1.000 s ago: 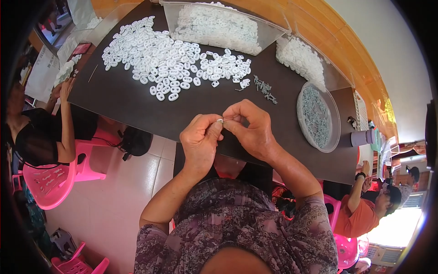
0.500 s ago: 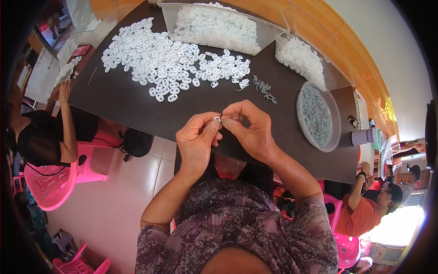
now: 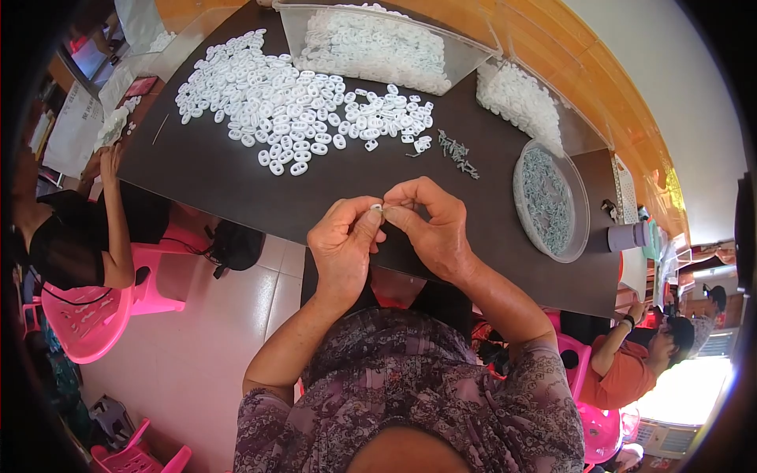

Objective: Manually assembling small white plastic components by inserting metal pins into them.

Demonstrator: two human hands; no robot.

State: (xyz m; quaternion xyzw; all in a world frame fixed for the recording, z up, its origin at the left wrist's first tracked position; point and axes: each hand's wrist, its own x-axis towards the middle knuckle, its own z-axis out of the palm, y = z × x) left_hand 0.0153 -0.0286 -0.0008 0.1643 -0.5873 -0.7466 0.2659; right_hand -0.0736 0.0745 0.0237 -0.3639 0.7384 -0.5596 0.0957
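Over the table's near edge, my left hand (image 3: pixel 343 240) pinches a small white plastic piece (image 3: pixel 376 207) between thumb and forefinger. My right hand (image 3: pixel 432 229) meets it there, thumb and forefinger pressed together beside the piece; whatever these fingertips grip is too small and covered to name. Beyond my hands lies a large heap of white oval pieces with two holes (image 3: pixel 296 114). A smaller group of squarish white pieces (image 3: pixel 386 117) adjoins its right side. Several thin grey screws (image 3: pixel 459 155) are scattered to the right of that group.
A clear bin of white pieces (image 3: pixel 371 51) stands at the back, with another clear bin (image 3: pixel 520 98) to its right. A round tray (image 3: pixel 581 209) holds many grey screws. Beside it is a lilac cylinder (image 3: pixel 627 237). People sit at left and right near pink chairs (image 3: pixel 83 315).
Both hands keep their pinch at almost the same spot; my left hand has shifted very slightly to the right. The person at the right has moved an arm a little.
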